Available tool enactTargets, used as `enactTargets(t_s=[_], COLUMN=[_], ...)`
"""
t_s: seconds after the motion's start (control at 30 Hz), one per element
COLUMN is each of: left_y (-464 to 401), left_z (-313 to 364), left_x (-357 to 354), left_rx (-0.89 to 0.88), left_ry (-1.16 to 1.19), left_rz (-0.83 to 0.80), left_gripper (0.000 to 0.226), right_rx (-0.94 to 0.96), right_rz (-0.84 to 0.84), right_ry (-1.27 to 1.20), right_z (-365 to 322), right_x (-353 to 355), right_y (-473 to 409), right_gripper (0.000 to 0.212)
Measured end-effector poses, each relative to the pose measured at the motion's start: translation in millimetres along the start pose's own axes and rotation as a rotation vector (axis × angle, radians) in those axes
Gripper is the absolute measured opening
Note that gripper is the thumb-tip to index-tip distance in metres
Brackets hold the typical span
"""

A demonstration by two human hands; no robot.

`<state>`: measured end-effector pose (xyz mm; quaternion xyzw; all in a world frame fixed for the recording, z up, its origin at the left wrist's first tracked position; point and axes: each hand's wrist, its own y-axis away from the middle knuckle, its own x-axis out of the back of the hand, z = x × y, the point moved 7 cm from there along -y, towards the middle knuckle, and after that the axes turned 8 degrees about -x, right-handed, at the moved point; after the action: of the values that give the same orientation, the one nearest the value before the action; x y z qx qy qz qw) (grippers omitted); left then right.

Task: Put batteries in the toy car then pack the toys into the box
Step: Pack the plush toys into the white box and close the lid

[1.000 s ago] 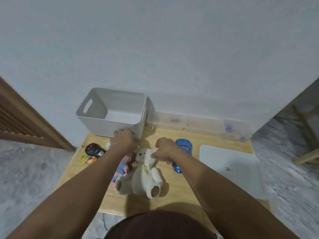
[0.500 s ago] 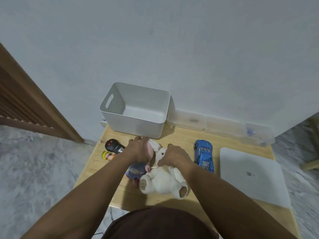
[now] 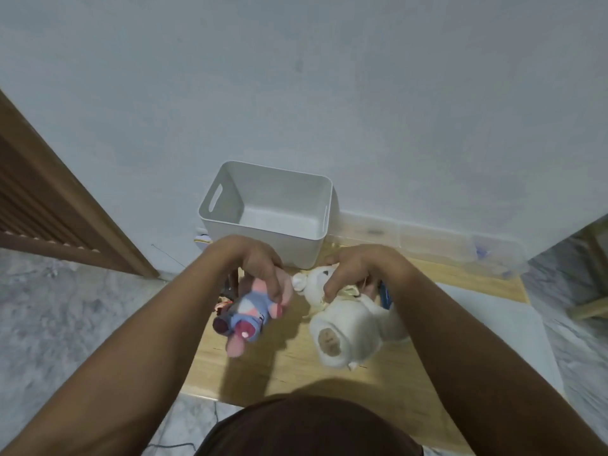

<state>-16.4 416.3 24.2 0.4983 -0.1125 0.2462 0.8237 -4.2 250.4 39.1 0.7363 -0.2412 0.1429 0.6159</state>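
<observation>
the left hand holds a pink and blue plush toy in a closed grip, lifted above the wooden table. the right hand is closed around the neck of a white plush bear, also raised. the white box stands open just behind both hands, against the wall. only a blue edge of the toy car shows, beside the right wrist.

Soft, even indoor light. Blurred shadows of the arms and toys fall on the pale wooden tabletop toward its near edge. Motion smears everything slightly; the wide lens bends lines beyond the tabletop.
</observation>
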Motion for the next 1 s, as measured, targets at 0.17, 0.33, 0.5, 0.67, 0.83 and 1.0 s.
enactTargets(t_s=[0.17,0.33,0.5,0.67,0.83,1.0], left_y=[37,72,82,70,50,23], left_z=[9,18,18,13,2,-16], left_x=[50,117,161,177,183,181], left_rx=[-0.036,-0.12,-0.177,-0.197,-0.145,-0.116], left_ry=[0.087,0.113,-0.067,-0.099,-0.127,-0.12], left_rz=[0.114,0.558,1.038,1.191,1.191,1.117], left_gripper=[0.048,0.069,0.085,0.075,0.073,0.067], right_rx=[0.106,0.237,0.243,0.22,0.213,0.228], right_rz=[0.068,0.453,0.915,1.052,1.052,1.039], right_ry=[-0.096,-0.317,-0.379,-0.388,-0.4,-0.374], right_z=[-21,-40,-57,-73,-80,-87], right_x=[44,102,142,153,153,147], right_y=[29,52,58,42,17,-5], right_gripper=[0.052,0.061,0.069,0.069,0.069,0.065])
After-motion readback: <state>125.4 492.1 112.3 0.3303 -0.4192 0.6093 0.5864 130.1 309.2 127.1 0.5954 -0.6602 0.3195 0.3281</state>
